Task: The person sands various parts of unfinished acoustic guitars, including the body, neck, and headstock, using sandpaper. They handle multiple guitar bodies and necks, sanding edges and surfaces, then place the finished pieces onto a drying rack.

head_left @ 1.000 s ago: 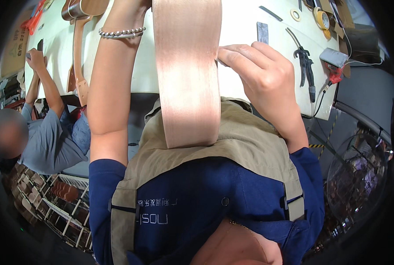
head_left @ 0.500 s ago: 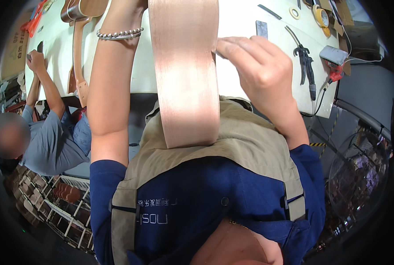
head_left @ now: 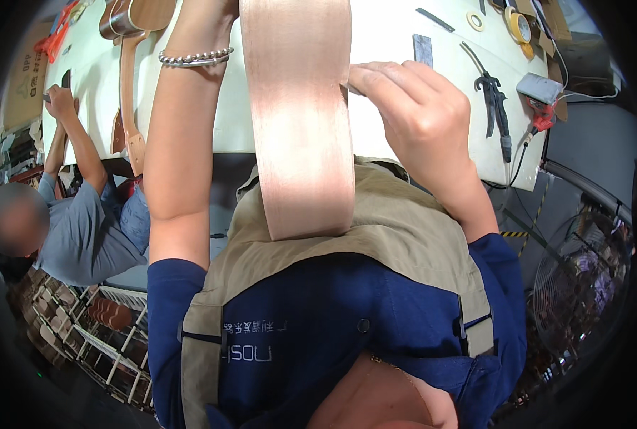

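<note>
Over on the left a co-worker [head_left: 82, 214] leans on the white surface [head_left: 390, 86] by a guitar neck [head_left: 129, 93]. The left hand is out of frame past the braceleted wrist [head_left: 193, 57], so can't tell its grip. The bent wood side panel [head_left: 300, 121] stands against the chest, and the right hand [head_left: 411, 107] pinches its right edge, fingers curled.

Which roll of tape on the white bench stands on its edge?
The yellow tape roll near the bench's right end stands on edge; the small pale roll beside it lies flat.
</note>
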### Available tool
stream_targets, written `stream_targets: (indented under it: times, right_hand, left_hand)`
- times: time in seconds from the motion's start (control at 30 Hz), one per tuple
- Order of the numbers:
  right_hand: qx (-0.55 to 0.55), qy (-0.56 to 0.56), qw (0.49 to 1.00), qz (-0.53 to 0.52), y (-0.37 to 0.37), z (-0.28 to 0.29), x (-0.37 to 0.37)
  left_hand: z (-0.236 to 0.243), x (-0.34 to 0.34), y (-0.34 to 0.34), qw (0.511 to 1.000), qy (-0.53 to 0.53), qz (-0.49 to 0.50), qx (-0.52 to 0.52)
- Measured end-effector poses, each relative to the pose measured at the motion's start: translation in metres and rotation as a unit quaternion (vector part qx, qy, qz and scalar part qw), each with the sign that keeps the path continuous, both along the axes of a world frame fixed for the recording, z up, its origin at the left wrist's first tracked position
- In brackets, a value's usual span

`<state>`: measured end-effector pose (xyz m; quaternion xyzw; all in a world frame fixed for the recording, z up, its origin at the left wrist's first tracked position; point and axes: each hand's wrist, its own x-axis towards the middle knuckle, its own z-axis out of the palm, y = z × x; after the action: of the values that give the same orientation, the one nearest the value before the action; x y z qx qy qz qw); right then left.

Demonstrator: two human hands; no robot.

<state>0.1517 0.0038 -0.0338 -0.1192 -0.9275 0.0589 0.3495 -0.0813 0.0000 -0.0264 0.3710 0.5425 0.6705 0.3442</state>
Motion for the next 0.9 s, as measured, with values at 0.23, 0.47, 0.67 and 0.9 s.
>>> stream_targets:
  times: [0.23,0.47,0.67,0.9]
  right_hand:
    - [-0.029,-0.024,0.999,0.006,-0.001,0.002,0.002]
    - [-0.41,-0.049,0.889,-0.198,0.054,-0.042,0.053]
    - [-0.17,-0.166,0.866,-0.44,0.113,-0.159,0.097]
    - [-0.329,-0.236,0.809,-0.425,0.126,-0.168,0.027]
  left_hand:
    - [-0.007,-0.004,0.003,0.999,-0.038,0.002,-0.015]
    - [0.01,-0.018,0.008,0.995,-0.045,0.092,-0.02]
    - [-0.022,-0.025,0.024,0.983,-0.012,0.182,0.008]
    - [-0.07,-0.043,0.038,0.988,-0.01,0.132,-0.084]
